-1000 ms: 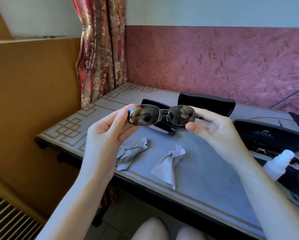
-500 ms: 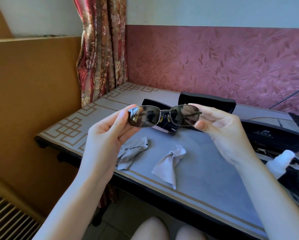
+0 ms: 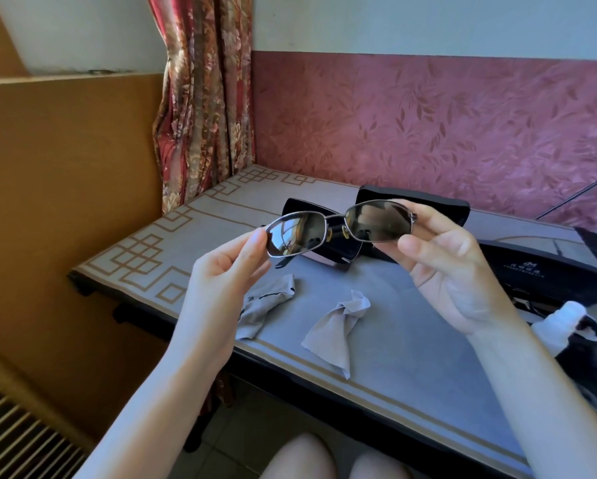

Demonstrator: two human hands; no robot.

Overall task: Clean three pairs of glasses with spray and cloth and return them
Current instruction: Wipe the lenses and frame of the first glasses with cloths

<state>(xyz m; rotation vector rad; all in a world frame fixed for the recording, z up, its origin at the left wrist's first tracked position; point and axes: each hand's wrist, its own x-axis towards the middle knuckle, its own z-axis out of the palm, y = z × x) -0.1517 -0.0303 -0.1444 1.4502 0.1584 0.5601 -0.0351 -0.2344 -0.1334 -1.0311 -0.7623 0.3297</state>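
The sunglasses (image 3: 376, 224), level before, now tilt up toward the right hand (image 3: 452, 271).

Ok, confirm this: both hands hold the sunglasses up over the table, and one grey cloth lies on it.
Wrong count. The head view shows two grey cloths on the table: a left cloth and a right cloth. The left hand and right hand do hold the sunglasses up over it.

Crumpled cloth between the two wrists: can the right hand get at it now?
Probably yes, once freed: the right hand holds the sunglasses, which the left hand also pinches. The cloth lies uncovered on the table, below the hands.
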